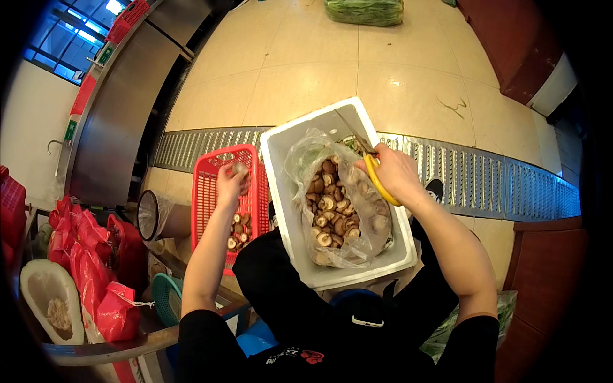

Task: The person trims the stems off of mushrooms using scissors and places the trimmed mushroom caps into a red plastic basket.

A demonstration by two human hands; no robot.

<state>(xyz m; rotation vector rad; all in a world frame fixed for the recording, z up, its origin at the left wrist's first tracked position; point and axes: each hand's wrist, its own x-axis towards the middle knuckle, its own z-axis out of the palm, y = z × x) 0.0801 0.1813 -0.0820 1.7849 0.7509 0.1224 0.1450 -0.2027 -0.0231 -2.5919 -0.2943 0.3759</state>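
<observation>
My left hand (231, 185) is over a red plastic basket (197, 191), its fingertips closed on a small pale, motion-blurred thing that looks like a mushroom (239, 168). Several brown shiitake mushrooms (239, 231) lie in the bottom of that basket. In my right hand (395, 172) is a pair of scissors (378, 179) with yellow handles, blades pointing up and left over a white foam box (287, 256). Inside the box sits an opened clear plastic bag (378, 210) filled with shiitake mushrooms (330, 203). Green scraps show beside the bag, partly hidden by it.
Metal drain grating (440, 177) crosses the tiled floor ahead. At left are a stainless-steel counter (124, 100), a bin with a clear liner (149, 215), red plastic bags (91, 268) and a cut winter melon (50, 301). Wrapped greens (364, 12) lie on the far floor.
</observation>
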